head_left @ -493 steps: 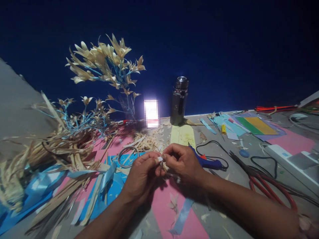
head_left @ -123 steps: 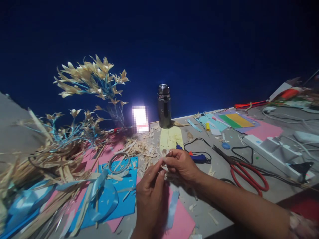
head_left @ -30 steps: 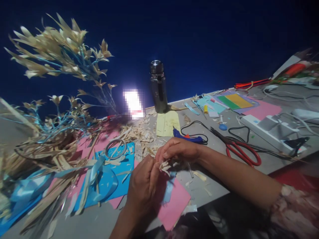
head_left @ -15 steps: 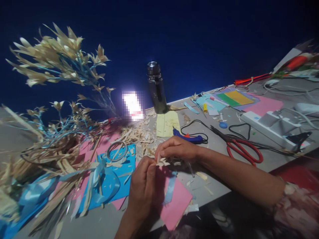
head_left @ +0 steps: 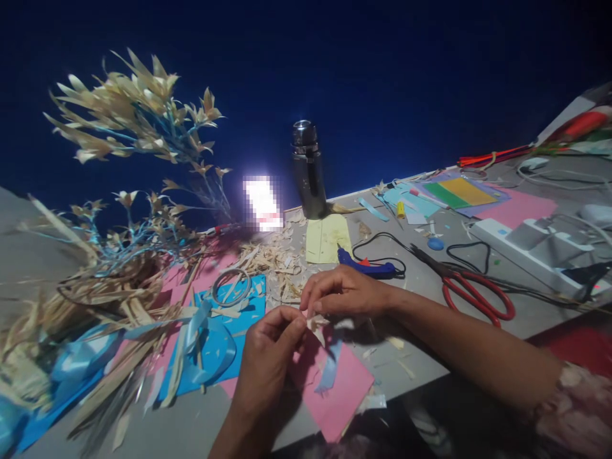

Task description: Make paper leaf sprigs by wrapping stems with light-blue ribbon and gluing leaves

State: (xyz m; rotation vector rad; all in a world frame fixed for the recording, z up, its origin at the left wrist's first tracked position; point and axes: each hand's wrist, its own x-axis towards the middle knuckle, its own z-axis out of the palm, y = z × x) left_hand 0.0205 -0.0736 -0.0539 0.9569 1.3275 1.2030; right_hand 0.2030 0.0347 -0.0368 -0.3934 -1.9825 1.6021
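My left hand (head_left: pixel 268 357) and my right hand (head_left: pixel 340 293) meet over the pink paper (head_left: pixel 339 386) near the table's front edge. Both are closed in a pinch on a small pale straw flower piece (head_left: pixel 314 322) held between the fingertips. A light blue ribbon strip (head_left: pixel 332 370) lies on the pink paper just below the hands. Pale straw shavings (head_left: pixel 272 261) are heaped on the table behind the hands.
Straw flowers on blue stems (head_left: pixel 138 121) rise at the left above a straw pile (head_left: pixel 95 306). A tape ring (head_left: pixel 231 287) lies on blue paper. A metal flask (head_left: pixel 308 169), blue glue gun (head_left: pixel 366 266), red scissors (head_left: pixel 471 296) and a power strip (head_left: pixel 530 252) sit behind and right.
The view has shifted slightly to the right. My left hand's fingers have curled up more toward the straw piece; both hands stay pinched on it in the same spot.
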